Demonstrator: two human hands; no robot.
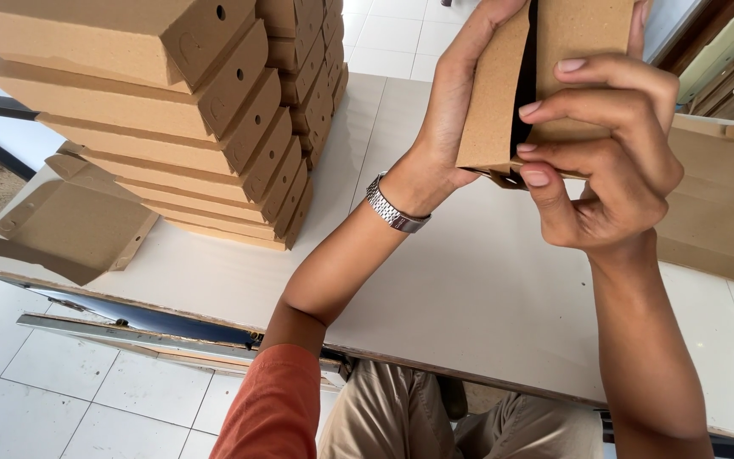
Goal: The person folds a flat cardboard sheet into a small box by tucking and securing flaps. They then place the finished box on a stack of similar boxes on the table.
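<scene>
A brown cardboard box (545,51), partly folded, is held up over the white table (469,280) by both my hands. My left hand (448,110) grips its left wall from behind, with a metal watch on the wrist. My right hand (613,153) pinches the lower front edge, fingers curled over the flap and thumb underneath. The dark gap of the box's inside shows between two panels.
A tall leaning stack of finished brown boxes (180,127) stands at the left, with a second stack (312,68) behind it. A flat unfolded box (70,225) lies at the table's left corner. More flat cardboard (724,204) lies at the right. White floor tiles lie below.
</scene>
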